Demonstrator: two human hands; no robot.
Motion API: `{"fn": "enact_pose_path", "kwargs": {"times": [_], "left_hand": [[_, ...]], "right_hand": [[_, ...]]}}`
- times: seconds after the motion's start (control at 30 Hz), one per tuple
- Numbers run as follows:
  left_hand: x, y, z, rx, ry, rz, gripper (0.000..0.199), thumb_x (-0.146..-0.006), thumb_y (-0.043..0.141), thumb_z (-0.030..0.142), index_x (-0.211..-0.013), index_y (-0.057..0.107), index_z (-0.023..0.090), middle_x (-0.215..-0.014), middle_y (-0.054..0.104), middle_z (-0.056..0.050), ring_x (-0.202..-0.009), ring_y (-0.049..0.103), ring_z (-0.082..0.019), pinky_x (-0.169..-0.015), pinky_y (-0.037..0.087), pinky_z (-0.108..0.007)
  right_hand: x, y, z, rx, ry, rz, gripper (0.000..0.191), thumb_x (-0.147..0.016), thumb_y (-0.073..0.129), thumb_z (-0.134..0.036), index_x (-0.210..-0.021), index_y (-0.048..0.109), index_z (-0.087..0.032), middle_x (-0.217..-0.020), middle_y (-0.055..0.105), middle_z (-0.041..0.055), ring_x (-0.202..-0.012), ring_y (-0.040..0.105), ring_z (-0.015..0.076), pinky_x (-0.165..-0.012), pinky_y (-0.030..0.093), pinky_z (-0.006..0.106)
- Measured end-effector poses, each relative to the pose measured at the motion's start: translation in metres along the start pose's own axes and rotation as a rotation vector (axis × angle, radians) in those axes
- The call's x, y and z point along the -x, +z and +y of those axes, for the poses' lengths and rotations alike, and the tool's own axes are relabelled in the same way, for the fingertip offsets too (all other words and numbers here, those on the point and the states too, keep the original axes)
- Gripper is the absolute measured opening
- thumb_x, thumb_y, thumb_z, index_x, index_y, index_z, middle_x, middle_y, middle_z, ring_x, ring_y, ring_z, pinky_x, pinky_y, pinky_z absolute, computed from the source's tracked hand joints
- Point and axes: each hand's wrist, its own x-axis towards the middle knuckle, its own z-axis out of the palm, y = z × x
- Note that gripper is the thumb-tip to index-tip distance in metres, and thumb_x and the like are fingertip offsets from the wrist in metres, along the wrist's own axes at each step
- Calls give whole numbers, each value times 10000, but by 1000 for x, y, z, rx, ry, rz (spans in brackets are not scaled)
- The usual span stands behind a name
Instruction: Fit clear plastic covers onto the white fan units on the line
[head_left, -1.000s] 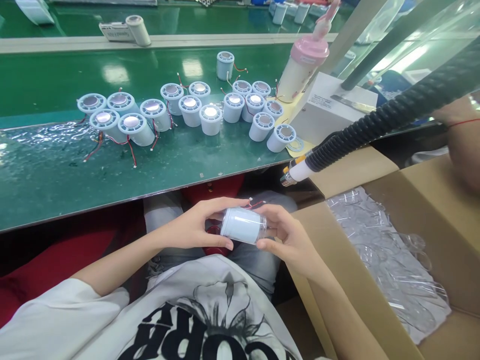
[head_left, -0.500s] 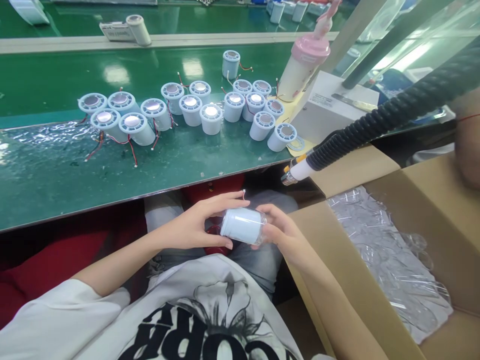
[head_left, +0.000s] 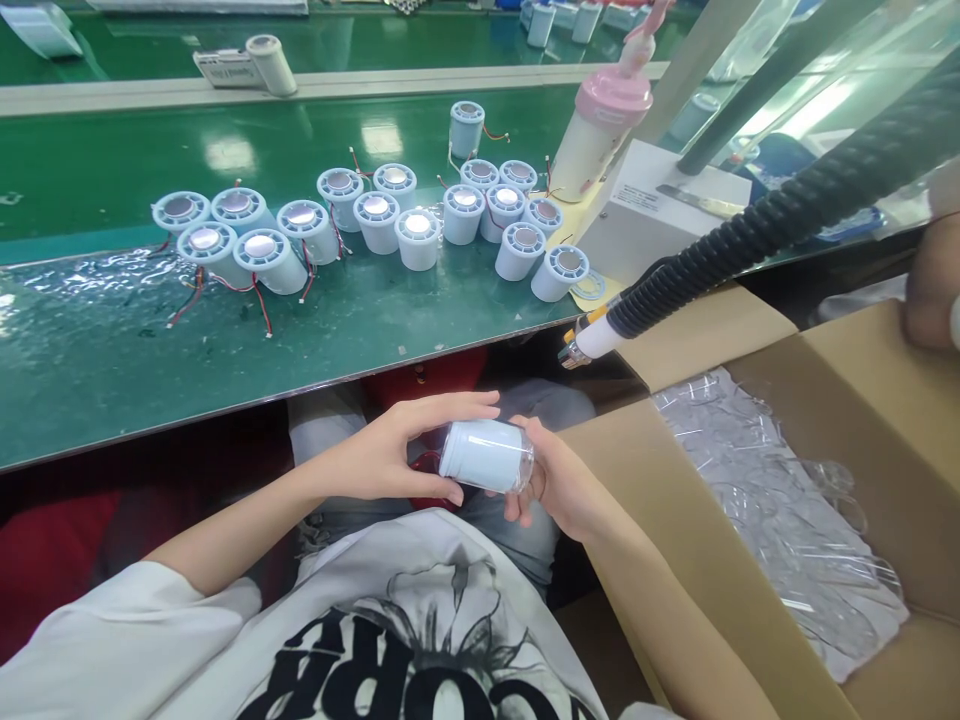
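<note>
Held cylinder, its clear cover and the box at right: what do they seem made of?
Cylinder: likely plastic, smooth pale blue. Clear cover: probably thin glossy plastic, see-through with bright streaks. Box: matte cardboard, plain brown with folded flaps.

Belt [head_left: 150,150]: brightly lit, mirrors two soft white patches, left and middle.
Bench [head_left: 360,330]: glossy; scattered hard glints at left.
Cup tops [head_left: 416,224]: partly flared to white, partly dull grey.
Held cup [head_left: 484,455]: fairly sharp, pale glare along clear wall.
Under bench: sinks to near black.
Box [head_left: 720,560]: evenly lit outside, gently shaded inside.
Clear parts [head_left: 787,540]: thin bright streaks, outlines merging.
Hose [head_left: 720,250]: crisp ribs near, softer toward far right.
Far right: milky, washed out, streaked with glare.
Edges: stretched wide-angle; right-edge arm [head_left: 930,280] smeared.
</note>
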Motion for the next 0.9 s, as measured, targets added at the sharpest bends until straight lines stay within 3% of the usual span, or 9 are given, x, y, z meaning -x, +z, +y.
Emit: {"fn": "enact_pose_path", "kwargs": {"times": [0.2,0.37,0.47,0.57,0.63,0.7,0.77,0.83,0.9], "left_hand": [[-4,1,-4,103,-39,-4,800,-664,826,219,-1385,484,277,-1452,481,-121,-1336,468,-287,-1086,431,-410],[-7,2,-5,58,29,-15,678,-686,806,187,-1307,558,299,-1399,500,-110,-1290,500,-270,-997,500,-356],[-7,5,-1,79,-7,-13,618,-712,782,184,-1284,569,285,-1353,512,-110,-1249,523,-262,-933,532,-319],[-6,7,6,159,-120,0,608,-744,756,194,-1303,532,279,-1317,535,-93,-1201,554,-240,-930,533,-313],[-6,8,10,236,-214,11,609,-758,748,213,-1315,507,276,-1287,556,-82,-1130,594,-217,-914,540,-312],[-5,8,13,315,-282,17,605,-769,741,235,-1320,495,277,-1252,580,-73,-1060,624,-202,-883,552,-312],[-4,8,15,372,-323,13,593,-787,724,253,-1328,483,282,-1218,602,-66,-1009,643,-197,-844,564,-313],[-4,7,15,388,-342,-2,588,-800,712,265,-1339,479,282,-1202,617,-68,-983,655,-201,-819,568,-312],[-4,6,14,372,-325,-16,640,-778,735,253,-1360,473,284,-1262,600,-78,-1029,649,-216,-856,555,-317]], "right_hand": [[-1,1,-2,-93,161,-30,630,-947,238,-613,-711,581,-140,-493,637,47,-325,549,83,-289,390,121],[-2,1,-7,-139,296,-66,791,-971,29,-576,-692,613,-122,-468,591,35,-297,514,63,-256,324,104],[-2,-2,-1,-80,276,-111,804,-948,17,-619,-735,611,-120,-453,557,25,-299,491,67,-264,327,112],[-1,-8,9,54,8,-94,758,-873,177,-758,-942,602,-135,-665,664,71,-424,579,107,-351,453,173],[2,-12,15,205,-333,-15,712,-806,403,-778,-1200,511,-195,-1129,661,147,-747,694,180,-589,592,285],[5,-17,19,464,-685,54,720,-778,620,-649,-1351,392,-276,-1462,430,145,-1145,604,262,-903,552,426],[8,-21,20,755,-932,72,578,-827,693,-403,-1340,437,-324,-1512,382,98,-1318,467,282,-1055,432,505],[10,-23,21,900,-1001,74,428,-858,653,-211,-1255,548,-333,-1442,489,72,-1325,466,270,-1071,419,513],[12,-22,20,802,-896,76,441,-835,675,-187,-1243,579,-325,-1408,532,66,-1303,493,268,-1038,467,479]]}}
